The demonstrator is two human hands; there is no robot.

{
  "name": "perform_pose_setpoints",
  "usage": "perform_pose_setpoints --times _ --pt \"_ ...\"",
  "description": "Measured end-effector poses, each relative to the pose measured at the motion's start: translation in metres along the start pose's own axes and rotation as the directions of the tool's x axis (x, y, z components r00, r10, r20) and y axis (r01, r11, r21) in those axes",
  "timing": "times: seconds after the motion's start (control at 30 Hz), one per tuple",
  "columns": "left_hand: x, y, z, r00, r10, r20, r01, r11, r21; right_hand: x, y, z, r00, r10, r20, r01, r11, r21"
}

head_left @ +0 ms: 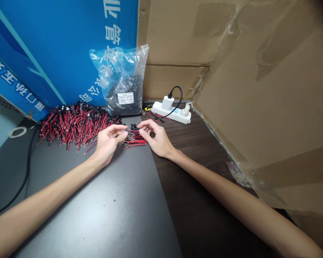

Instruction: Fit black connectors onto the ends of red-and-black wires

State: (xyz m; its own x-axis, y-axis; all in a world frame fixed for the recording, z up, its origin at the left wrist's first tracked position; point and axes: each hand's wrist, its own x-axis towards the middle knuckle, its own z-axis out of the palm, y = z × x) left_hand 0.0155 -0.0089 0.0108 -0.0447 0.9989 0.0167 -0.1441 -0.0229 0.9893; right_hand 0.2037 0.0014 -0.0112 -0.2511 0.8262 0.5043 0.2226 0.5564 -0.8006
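Red/black wire bundle [134,140] lies on counter [118,200] btwn hands, long axis L-R: L hand [109,141] pinches its left end, R hand [156,139] curled at right end, grip unclear, both equally near, wire pile [72,125] outboard of L hand.

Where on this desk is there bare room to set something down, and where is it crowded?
Free: the grey mat between both forearms, and the dark wood between power strip, right hand and cardboard. Crowded: the wire pile beside the left hand, the small bundle at the fingers.
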Motion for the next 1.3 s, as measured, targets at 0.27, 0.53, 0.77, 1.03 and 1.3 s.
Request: perform_pose_setpoints --times 0.27,0.53,0.77,1.03,1.3 --pt "-0.005 0.001 -0.001 0.984 0.043 -0.172 -0.053 0.997 -0.055 -0.001 0.002 -0.001 0.995 0.049 -0.089 -0.048 0.999 0.018" --pt "0.001 0.034 -0.006 0.982 0.171 -0.077 -0.172 0.985 -0.005 0.001 0.005 -0.004 0.992 0.089 -0.091 -0.086 0.996 0.034" --pt "0.002 0.026 -0.007 0.986 0.135 -0.095 -0.135 0.991 0.002 0.001 -0.01 -0.006 0.997 0.028 0.066 -0.026 0.999 -0.034" --pt "0.003 0.025 -0.006 0.987 0.148 -0.059 -0.146 0.988 0.048 0.003 -0.004 -0.004 0.995 0.054 0.08 -0.053 0.998 -0.013" --pt "0.003 0.025 -0.007 0.986 0.148 -0.08 -0.141 0.986 0.088 0.003 -0.004 -0.006 0.982 0.179 0.056 -0.184 0.978 0.103"
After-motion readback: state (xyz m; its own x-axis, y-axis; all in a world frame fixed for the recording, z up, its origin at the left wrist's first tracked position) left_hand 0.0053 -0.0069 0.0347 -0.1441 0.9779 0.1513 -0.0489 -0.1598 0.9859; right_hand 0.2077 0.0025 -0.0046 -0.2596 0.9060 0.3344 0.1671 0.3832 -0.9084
